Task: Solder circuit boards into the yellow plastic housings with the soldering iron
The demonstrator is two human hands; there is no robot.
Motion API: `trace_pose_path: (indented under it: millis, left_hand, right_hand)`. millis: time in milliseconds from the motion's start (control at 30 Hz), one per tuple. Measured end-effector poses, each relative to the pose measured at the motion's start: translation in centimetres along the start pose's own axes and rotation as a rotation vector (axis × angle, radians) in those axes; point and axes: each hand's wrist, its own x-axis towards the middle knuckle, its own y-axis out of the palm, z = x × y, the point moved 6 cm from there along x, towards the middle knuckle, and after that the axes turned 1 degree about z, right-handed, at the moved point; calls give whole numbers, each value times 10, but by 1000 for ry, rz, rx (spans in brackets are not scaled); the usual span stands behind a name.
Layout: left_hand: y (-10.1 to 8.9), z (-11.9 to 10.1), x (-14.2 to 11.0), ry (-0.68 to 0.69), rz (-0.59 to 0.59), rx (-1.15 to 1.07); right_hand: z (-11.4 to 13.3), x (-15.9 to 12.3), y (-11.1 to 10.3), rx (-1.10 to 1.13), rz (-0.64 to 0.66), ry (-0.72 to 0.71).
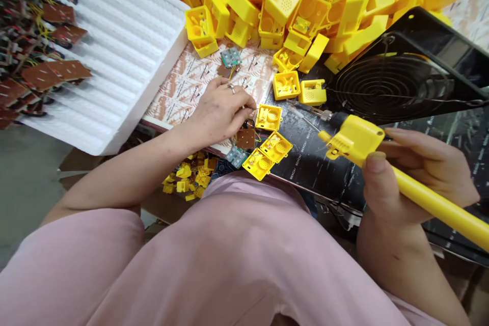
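My right hand (416, 178) is wrapped round a yellow soldering iron (362, 137). Its metal tip points left over the black bench mat, near the yellow housings. The fingers of my left hand (225, 112) are curled together beside a small open yellow housing (269, 117); what they pinch, if anything, is hidden. Just below them lie a brown circuit board (245, 138) with wires and a green circuit board (236, 157). Two joined open yellow housings (260, 163) lie at the bench's near edge, with metal contacts inside.
A big heap of yellow housings (305, 5) covers the back. A black fan (382, 79) stands at the right. White ridged foam (126, 35) at the left bears several wired brown boards (57, 75). Another green board (231, 57) lies behind my left hand. More yellow parts (189, 178) sit below the bench.
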Motion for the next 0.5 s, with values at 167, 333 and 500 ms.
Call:
trace_pose_path:
  millis: [167, 333, 500]
  left_hand:
    - [0, 1, 3, -37, -30, -20]
    - [3, -2, 10, -54, -62, -18]
    - [6, -6, 14, -58, -81, 57]
  right_hand:
    - [-2, -4, 4, -110, 32, -46]
    - [3, -8, 4, -170, 23, -92]
    - [8, -11, 17, -181, 98, -134]
